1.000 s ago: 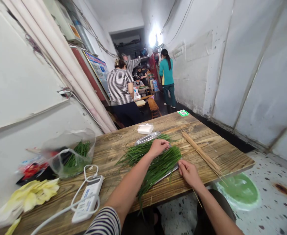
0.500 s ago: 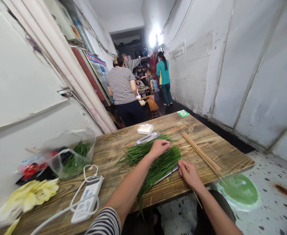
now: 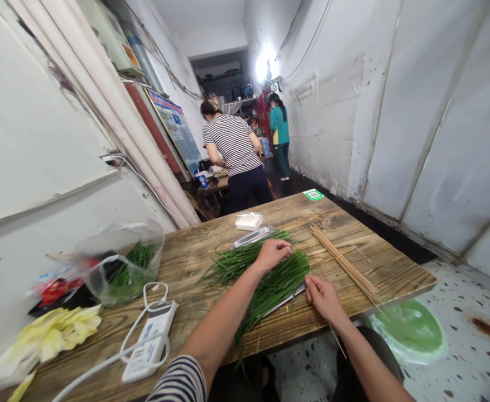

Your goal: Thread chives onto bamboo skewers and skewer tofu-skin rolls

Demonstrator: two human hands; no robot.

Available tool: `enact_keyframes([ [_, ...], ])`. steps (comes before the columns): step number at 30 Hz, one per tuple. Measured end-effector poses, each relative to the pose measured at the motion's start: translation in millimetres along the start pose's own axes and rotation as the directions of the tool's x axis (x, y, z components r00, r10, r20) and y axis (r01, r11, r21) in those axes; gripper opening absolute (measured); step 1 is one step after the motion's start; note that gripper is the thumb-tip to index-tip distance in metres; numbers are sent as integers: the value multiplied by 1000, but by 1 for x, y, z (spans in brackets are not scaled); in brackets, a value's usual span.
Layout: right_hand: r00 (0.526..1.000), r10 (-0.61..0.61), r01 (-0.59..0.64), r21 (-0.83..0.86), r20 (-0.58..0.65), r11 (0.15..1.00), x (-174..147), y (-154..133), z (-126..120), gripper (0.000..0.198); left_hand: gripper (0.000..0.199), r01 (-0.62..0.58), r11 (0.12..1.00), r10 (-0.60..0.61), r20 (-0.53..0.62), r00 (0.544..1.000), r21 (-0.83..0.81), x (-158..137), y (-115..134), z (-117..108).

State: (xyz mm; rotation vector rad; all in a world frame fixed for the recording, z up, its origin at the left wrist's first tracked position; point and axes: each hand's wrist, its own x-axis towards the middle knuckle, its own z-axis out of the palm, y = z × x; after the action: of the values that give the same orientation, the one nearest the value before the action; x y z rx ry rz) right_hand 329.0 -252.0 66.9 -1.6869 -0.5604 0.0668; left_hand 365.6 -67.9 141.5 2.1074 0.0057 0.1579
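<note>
Long green garlic chives (image 3: 276, 287) lie in a wide pile on a metal tray (image 3: 284, 300), their ends hanging past the near table edge. My left hand (image 3: 273, 254) rests over the pile, its fingers curled together at the chives' right-hand ends; the fingertips are partly hidden. At the tray's right end, my right hand (image 3: 323, 296) pinches a thin bamboo skewer (image 3: 337, 341), whose lower part sticks out below the palm toward me. The skewer's other end is hard to make out among the chives. To the right lies a bundle of bamboo skewers (image 3: 345, 262).
Behind the chives are another metal tray (image 3: 251, 237) and a white box (image 3: 249, 221). On the left sit a plastic bag (image 3: 121, 268) of greens, yellow leaves (image 3: 56, 335) and a power strip (image 3: 150, 340). A green-lined bin (image 3: 412, 329) stands below; people (image 3: 236, 151) are beyond.
Beyond the table, the person in the striped top has moved right and leans over, uncovering a small table. My hands stay almost exactly where they were.
</note>
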Motion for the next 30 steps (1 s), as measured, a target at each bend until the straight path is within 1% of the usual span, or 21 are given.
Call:
enact_keyframes([
  [12,1000,-8,8,0,10,1000,1,-2,-1,49,17,-88,988,95,-50,994,130,-4,2,1],
  [19,1000,-2,2,27,9,1000,1,-1,0,49,19,-172,959,192,-68,979,227,-7,3,0],
  [24,1000,4,-4,35,5,999,1,-1,0,49,16,-204,941,234,-82,969,271,-7,5,1],
  [28,1000,9,-10,31,7,999,0,-3,-1,49,17,-241,925,266,-48,963,293,-11,1,5],
  [30,1000,4,-4,20,-2,1000,-1,-4,-1,49,19,-283,914,292,12,956,291,-14,-3,3],
])
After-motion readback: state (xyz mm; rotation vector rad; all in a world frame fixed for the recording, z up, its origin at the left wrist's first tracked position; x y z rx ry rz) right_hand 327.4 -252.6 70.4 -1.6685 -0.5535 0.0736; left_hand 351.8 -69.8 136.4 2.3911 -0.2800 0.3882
